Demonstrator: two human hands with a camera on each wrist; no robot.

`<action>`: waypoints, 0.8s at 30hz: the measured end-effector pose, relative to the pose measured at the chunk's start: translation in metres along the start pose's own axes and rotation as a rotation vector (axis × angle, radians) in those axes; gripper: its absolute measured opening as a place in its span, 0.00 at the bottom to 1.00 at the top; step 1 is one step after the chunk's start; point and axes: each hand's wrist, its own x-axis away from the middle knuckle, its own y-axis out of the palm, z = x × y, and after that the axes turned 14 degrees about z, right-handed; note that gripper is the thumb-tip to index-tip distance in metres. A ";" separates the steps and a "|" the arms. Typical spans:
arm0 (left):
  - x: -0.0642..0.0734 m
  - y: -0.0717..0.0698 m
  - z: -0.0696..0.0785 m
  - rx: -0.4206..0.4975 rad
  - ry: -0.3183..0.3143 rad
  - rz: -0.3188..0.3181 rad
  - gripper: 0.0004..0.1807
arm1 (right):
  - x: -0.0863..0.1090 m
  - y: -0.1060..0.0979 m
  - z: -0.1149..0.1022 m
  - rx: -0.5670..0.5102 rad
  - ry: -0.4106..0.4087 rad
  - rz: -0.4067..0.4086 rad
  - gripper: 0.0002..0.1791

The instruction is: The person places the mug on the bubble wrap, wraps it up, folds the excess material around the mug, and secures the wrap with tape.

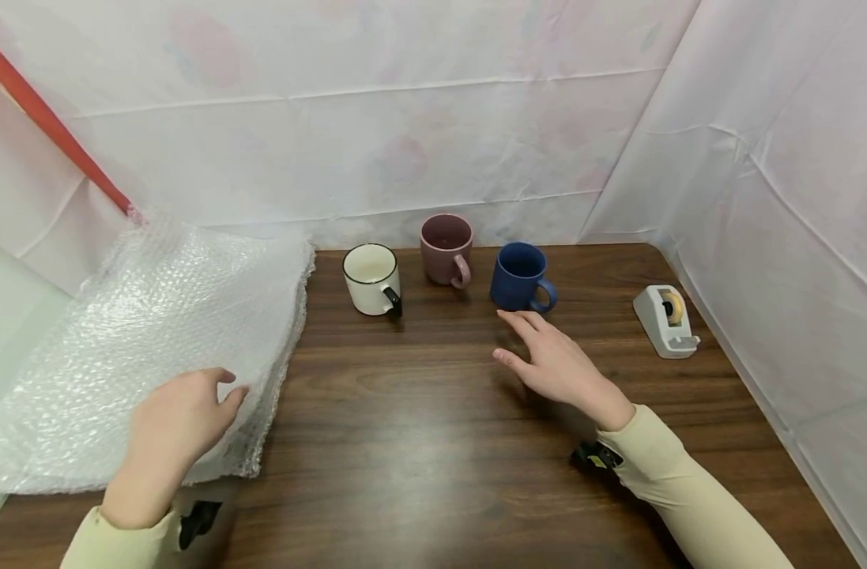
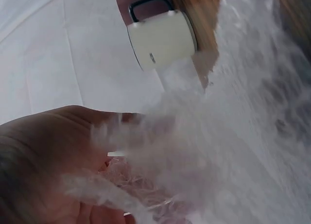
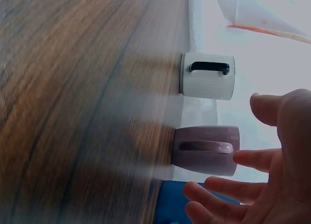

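My left hand is over the bubble wrap, with a gap between its bent thumb and index finger. In the left wrist view, blurred wrap covers its fingertips, so contact is unclear. My right hand is spread in the air above the table, just in front of a blue mug, and holds nothing. Left of that mug stand a mauve mug and a white mug with a black rim and handle. All three are upright, handles turned toward the right front.
A white tape dispenser with a yellowish roll stands near the right edge of the dark wooden table. White sheets hang behind and at the right. A red strip slants down at the upper left, ending near the bubble wrap.
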 end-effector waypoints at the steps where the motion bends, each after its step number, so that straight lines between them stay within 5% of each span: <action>1: 0.001 0.000 -0.002 0.002 -0.002 0.006 0.17 | 0.000 0.000 0.000 0.002 0.001 0.000 0.39; 8: 0.009 0.008 -0.009 0.013 0.008 0.145 0.11 | 0.001 -0.001 0.000 -0.004 0.015 -0.004 0.36; 24: 0.003 0.003 -0.007 0.073 -0.044 0.701 0.14 | 0.000 -0.005 0.005 -0.019 0.056 -0.003 0.34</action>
